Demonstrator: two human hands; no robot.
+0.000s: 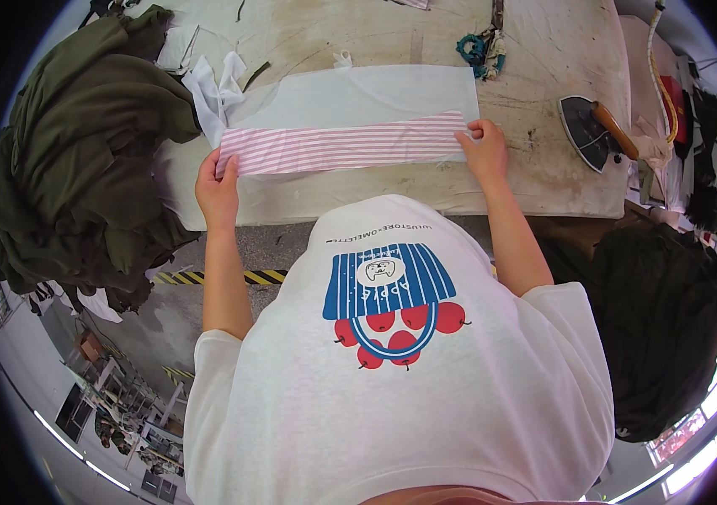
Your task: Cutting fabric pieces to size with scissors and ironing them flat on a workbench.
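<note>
A long strip of pink-and-white striped fabric point(341, 145) lies stretched between my two hands, close to the table's near edge. My left hand point(217, 178) pinches its left end between thumb and fingers. At the other end, my right hand point(484, 150) has thumb and fingertips closed on the strip's right edge. Under and beyond the strip spreads a thin white cloth sheet point(358, 91), flat on the covered worktable point(556, 181). The stripes run along the strip's length, and its surface looks nearly flat with slight creases.
A large heap of dark green fabric point(89, 126) covers the table's left side. A crumpled white cloth point(217, 94) sits beside it. An iron point(591, 130) with a wooden handle rests at the right. Teal rag ties point(483, 52) lie at the back. Dark fabric point(657, 311) is piled lower right.
</note>
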